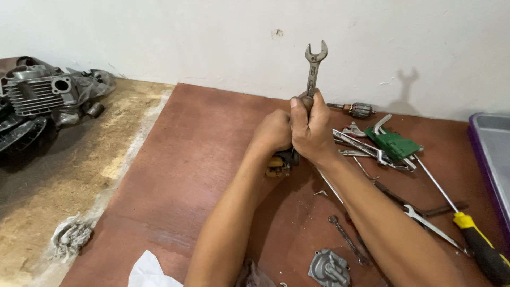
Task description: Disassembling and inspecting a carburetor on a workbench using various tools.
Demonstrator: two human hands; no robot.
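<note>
Wrench (314, 66) upright, open end up against the white wall (212, 37), shaft clenched in right hand (311, 130). Left hand (273, 133) pressed beside it, closed over a small dark and yellow part (280, 163) on the board; the hold itself is hidden. Right of the hands: loose spanners (361, 143), green block (394, 143), armature (360, 110), yellow-handled screwdriver (481, 244), tray (491, 154). Near forearms: metal cover (329, 267), white cloth (149, 272). Red-brown board (186, 175) on a dusty bench; engine cylinder (34, 90) far left.
</note>
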